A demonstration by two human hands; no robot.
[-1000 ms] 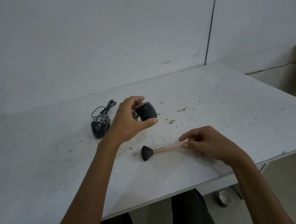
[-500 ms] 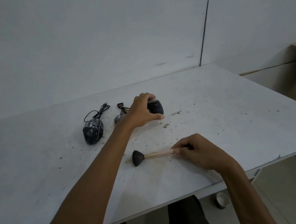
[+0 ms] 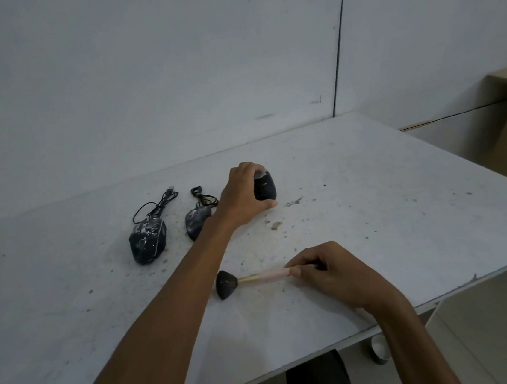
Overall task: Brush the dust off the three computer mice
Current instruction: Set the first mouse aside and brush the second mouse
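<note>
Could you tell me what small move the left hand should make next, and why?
Probably the left hand should release the rightmost mouse, which looks fairly clean, and move to the speckled middle mouse; the right hand holds the brush ready.

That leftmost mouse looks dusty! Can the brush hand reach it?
Probably not directly: the left forearm, stretched to the rightmost mouse, lies between the right hand, holding the brush, and the leftmost mouse.
</note>
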